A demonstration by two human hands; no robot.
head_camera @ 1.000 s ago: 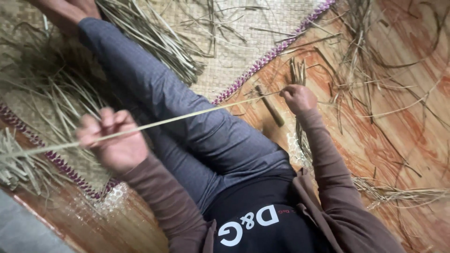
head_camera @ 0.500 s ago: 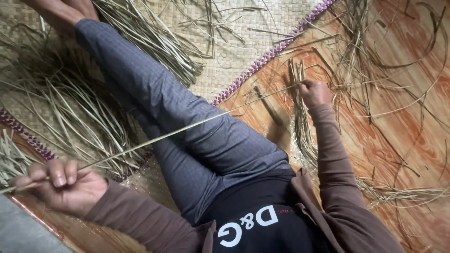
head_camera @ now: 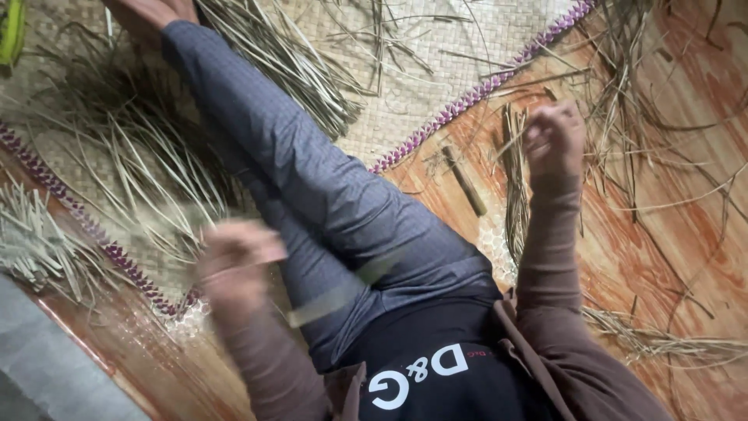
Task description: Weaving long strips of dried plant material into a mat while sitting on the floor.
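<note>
My left hand [head_camera: 234, 253] is blurred by motion over my left thigh, its fingers curled. A long pale-green straw strip [head_camera: 343, 290], also blurred, streaks across my lap just right of it and seems to trail from its grip. My right hand [head_camera: 555, 136] is a closed fist raised over the wooden floor [head_camera: 670, 195], beside a bundle of dry strips [head_camera: 514, 183]. Whether the fist holds anything is hidden. My grey-trousered leg [head_camera: 312, 171] stretches to the upper left over a woven mat [head_camera: 421, 86].
Loose straw strips [head_camera: 140, 171] lie heaped on the mat on both sides of my leg and scattered over the floor at right. A short brown stick [head_camera: 465, 181] lies by the mat's purple edging [head_camera: 467, 97]. A grey surface [head_camera: 47, 366] fills the lower left corner.
The strip was stretched taut between both hands; now it is slack and swings over my lap. My left hand moved right and up towards my thigh. My right hand rose slightly.
</note>
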